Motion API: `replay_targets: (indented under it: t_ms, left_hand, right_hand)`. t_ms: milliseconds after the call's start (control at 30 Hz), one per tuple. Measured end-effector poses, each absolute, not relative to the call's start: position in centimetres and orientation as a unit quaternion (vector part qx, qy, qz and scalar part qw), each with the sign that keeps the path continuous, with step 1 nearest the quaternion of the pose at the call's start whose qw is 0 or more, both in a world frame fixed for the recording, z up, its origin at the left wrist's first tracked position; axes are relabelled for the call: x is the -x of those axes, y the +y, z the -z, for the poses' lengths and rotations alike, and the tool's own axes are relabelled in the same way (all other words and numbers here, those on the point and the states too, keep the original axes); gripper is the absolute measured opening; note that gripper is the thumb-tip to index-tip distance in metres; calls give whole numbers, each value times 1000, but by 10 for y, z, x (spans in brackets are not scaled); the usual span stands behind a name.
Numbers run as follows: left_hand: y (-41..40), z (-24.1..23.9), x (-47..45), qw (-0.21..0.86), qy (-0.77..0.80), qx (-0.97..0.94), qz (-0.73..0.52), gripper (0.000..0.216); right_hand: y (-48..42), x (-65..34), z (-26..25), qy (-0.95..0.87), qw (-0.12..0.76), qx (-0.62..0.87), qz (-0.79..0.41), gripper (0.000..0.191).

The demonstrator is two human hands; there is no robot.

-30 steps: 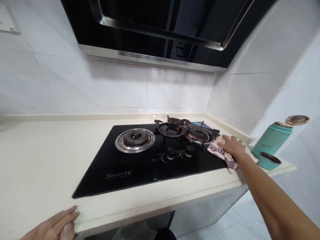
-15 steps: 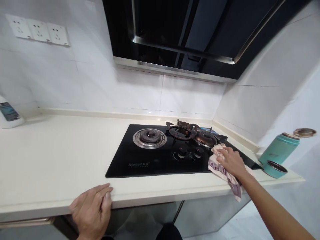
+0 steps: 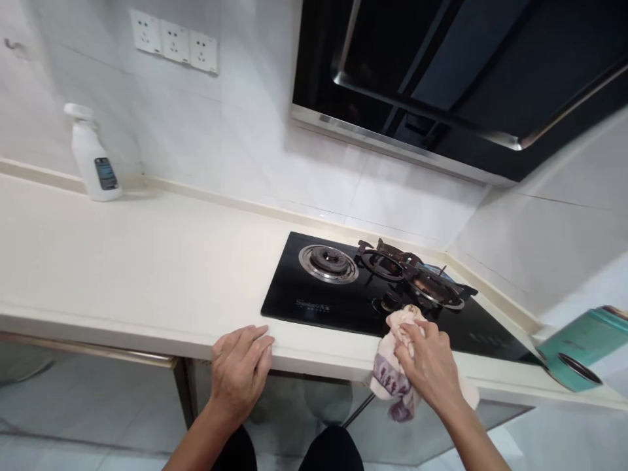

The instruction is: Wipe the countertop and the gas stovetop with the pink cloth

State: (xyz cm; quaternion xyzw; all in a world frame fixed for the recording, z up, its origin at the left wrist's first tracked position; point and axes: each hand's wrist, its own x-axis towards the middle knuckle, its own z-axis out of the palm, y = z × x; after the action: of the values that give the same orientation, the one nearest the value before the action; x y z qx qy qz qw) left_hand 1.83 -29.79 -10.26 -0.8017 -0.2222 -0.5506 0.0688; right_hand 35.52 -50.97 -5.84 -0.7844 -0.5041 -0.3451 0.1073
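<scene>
My right hand (image 3: 430, 363) grips a pink and purple cloth (image 3: 390, 376), pressing it near the front edge of the black glass gas stove (image 3: 343, 316). The cloth touches the area beside a control knob (image 3: 391, 301) and hides the second knob; its lower part hangs over the counter edge. On the left, the burner (image 3: 328, 263) sits bare in its metal ring. Dark pot supports (image 3: 383, 264) lie around the back and over the right burner (image 3: 436, 288). My left hand (image 3: 240, 369) rests on the counter's front edge, fingers stretched out, holding nothing.
A white spray bottle (image 3: 95, 157) stands at the back left of the pale counter (image 3: 161, 268). At the right end are a teal flask (image 3: 583, 337) and a teal cup (image 3: 572, 373). A black range hood (image 3: 441, 78) overhangs the stove.
My right hand has slid the cloth leftwards along the stove's front to the knobs. The view has turned left, showing the whole spray bottle. My left hand stays at the counter edge.
</scene>
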Motion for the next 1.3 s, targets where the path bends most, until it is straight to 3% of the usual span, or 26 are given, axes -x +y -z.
replay_targets:
  t_ms: [400, 700, 900, 1300]
  left_hand:
    - [-307, 99, -20, 56, -227, 801, 552, 16]
    - [-301, 110, -17, 102, -249, 781, 564, 27]
    - [-297, 118, -10, 82, -260, 774, 572, 30]
    - [-302, 104, -6, 77, -225, 814, 530, 31]
  right_hand:
    - [-418, -265, 26, -573, 133, 771, 244, 30]
    - [-356, -176, 19, -738, 198, 627, 151, 32]
    - [-370, -170, 22, -783, 244, 561, 112, 23]
    - [-428, -196, 25, -744, 316, 588, 23, 44]
